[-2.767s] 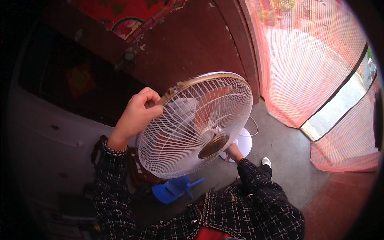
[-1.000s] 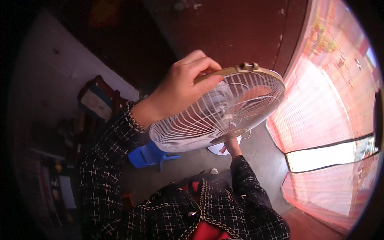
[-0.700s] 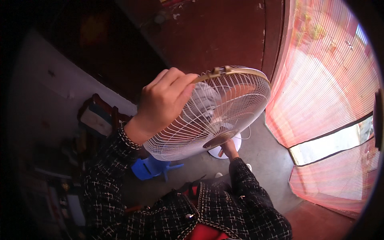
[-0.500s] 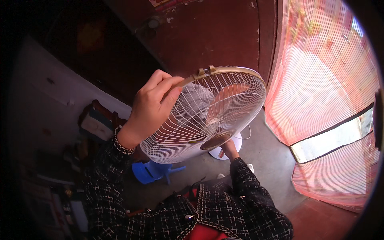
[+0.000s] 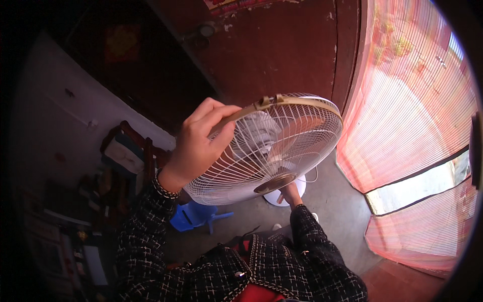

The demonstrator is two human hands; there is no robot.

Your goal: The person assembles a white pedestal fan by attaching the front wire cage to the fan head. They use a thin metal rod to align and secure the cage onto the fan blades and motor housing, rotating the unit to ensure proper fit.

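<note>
A standing fan (image 5: pixel 302 146) with a pale wire guard and gold-brown rim is before me, its round head tilted upward. My left hand (image 5: pixel 201 138) is closed over the rim's upper left edge, fingers on top and thumb against the front wires. Blades show dimly through the guard. Beneath the fan head is my right hand (image 5: pixel 290 193), near a small brown piece above the white round base (image 5: pixel 299 190). The fan head hides its fingers, so its grip cannot be made out.
On the floor at lower left stands a blue plastic stool (image 5: pixel 193 215). A wooden chair with a pale cushion (image 5: pixel 123 155) is by the left wall. Sheer pink striped curtains (image 5: pixel 402 136) hang on the right. A dark red door (image 5: pixel 274 55) is behind the fan.
The fan's upper rim has come down slightly, and my left hand has moved down and right with it. The whole view has also shifted a little. My right hand stays beneath the fan head.
</note>
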